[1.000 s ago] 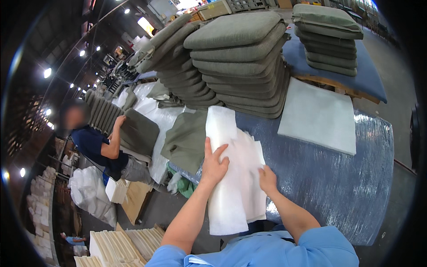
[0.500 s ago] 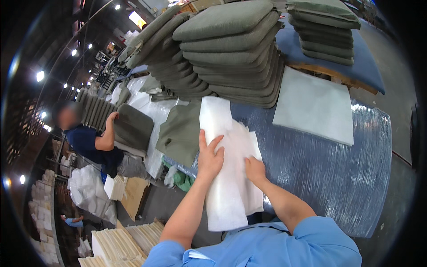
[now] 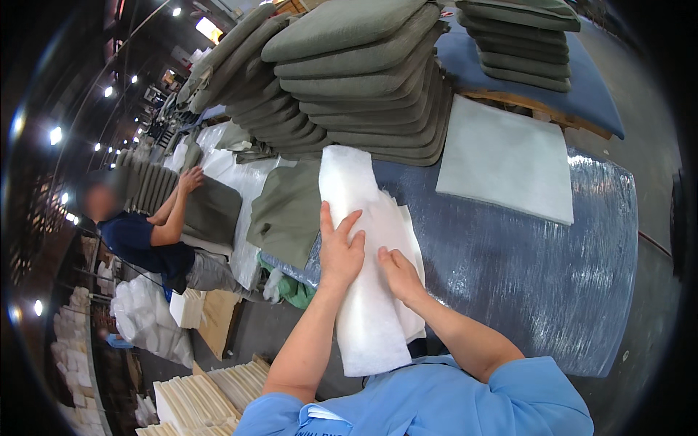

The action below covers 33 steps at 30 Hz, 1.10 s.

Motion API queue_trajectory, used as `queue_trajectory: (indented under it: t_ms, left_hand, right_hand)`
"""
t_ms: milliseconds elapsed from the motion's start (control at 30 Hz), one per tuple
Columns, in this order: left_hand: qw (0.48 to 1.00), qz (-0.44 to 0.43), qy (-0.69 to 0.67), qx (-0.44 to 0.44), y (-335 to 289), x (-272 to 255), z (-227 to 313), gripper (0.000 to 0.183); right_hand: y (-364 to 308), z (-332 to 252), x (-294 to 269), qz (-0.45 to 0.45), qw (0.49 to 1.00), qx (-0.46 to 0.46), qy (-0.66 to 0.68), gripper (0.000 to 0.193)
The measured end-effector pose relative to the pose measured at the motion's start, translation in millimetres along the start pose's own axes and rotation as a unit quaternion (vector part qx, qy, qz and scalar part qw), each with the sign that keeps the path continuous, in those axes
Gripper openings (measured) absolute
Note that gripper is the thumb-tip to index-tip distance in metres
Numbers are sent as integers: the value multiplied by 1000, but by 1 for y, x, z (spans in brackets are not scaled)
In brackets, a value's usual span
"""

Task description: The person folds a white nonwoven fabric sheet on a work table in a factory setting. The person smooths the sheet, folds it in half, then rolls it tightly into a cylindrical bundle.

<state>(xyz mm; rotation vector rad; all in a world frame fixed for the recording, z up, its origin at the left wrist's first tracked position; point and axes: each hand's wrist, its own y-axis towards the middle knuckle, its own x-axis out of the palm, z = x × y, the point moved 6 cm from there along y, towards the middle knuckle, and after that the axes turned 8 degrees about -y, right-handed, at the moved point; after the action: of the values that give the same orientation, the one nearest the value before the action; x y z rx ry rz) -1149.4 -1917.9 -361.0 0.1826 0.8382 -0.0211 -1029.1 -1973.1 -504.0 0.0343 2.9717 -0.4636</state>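
A long piece of white fibre wadding (image 3: 372, 341) lies folded lengthwise in front of me, its near end at my shirt. Beside the fold shows a smoother off-white layer (image 3: 389, 211), with another white edge under it on the right. My left hand (image 3: 343, 251) presses on the wadding with its fingers spread. On the right part of the piece rests my right hand (image 3: 401, 276), fingers stretched out toward the fold and thumb partly hidden. Left of the wadding lies a loose grey-green fabric piece (image 3: 283, 214).
The table wears shiny blue plastic wrap (image 3: 509, 283). A flat white sheet (image 3: 505, 160) lies at its far right. Tall stacks of grey-green cushions (image 3: 363, 87) stand behind, another stack (image 3: 516, 43) farther right. At left, a co-worker (image 3: 149, 236) handles a cushion. Cream foam slabs (image 3: 196, 400) stand lower left.
My right hand has slid left and away from me across the wadding, toward the fold, and its fingers have straightened. My left hand stays spread. The co-worker's hands have come together at the cushion.
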Motion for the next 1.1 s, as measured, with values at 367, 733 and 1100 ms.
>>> queue_trajectory:
  t_ms: [367,733,1100]
  left_hand:
    - [1000,-3,-24,13,-1,6,9,43]
    - [1000,11,16,19,-6,-4,-13,43]
    - [982,-26,-181,-54,-28,-19,-15,72]
  right_hand:
    - [1,-2,-7,116,981,-131,-89,29]
    - [-8,20,-14,-8,999,-48,-10,30]
    - [-49,-33,-9,46,987,-154,-8,35]
